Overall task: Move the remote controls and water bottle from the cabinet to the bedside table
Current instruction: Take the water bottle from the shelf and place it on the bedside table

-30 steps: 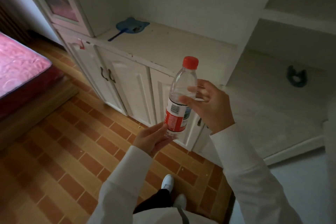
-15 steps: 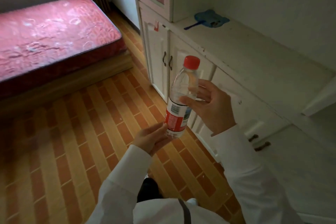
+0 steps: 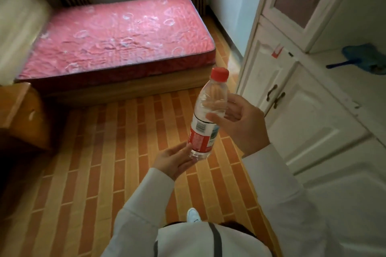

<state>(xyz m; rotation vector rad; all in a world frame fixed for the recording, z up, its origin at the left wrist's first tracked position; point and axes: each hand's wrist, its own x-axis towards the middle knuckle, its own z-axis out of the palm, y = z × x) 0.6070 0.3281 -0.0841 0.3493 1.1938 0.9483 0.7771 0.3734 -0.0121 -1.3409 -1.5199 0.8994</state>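
Observation:
A clear water bottle (image 3: 205, 115) with a red cap and red label is upright in front of me, above the floor. My right hand (image 3: 242, 123) grips its middle from the right side. My left hand (image 3: 173, 159) lies palm up under the bottle's base, its fingertips touching the bottom. The white cabinet (image 3: 309, 110) is at the right, doors closed. A wooden bedside table (image 3: 23, 110) shows at the left edge, next to the bed. No remote controls are in sight.
A bed with a red mattress (image 3: 117, 37) fills the upper middle. A blue swatter-like thing (image 3: 363, 58) lies on the cabinet top. Brick-pattern floor (image 3: 104, 162) stretches between cabinet, bed and bedside table. My white shoe (image 3: 193, 215) shows below.
My view has swung left, away from the cabinet toward the bed, and the bedside table has come into sight. Both hands keep the same hold on the bottle.

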